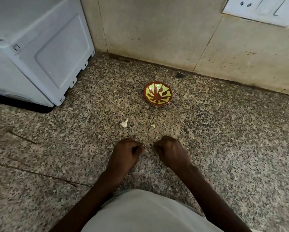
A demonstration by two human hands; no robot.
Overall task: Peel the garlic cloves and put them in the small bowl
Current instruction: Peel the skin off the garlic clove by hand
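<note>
A small brown bowl [158,94] with a yellow-green pattern stands on the speckled counter, and I see nothing in it. In front of it lie a garlic clove in pale skin [124,122] and a smaller pale garlic piece [153,126]. Nearer to me, my left hand [126,155] and my right hand [171,152] hover close together with curled fingers. A tiny pale bit shows at my left fingertips, pinched there. What my right hand's fingers hold, if anything, is hidden under the hand.
A white appliance [36,47] fills the far left of the granite counter [232,139]. A tiled wall [165,30] with a white socket plate [261,9] runs behind the bowl. A dark spot [179,75] sits at the wall's foot.
</note>
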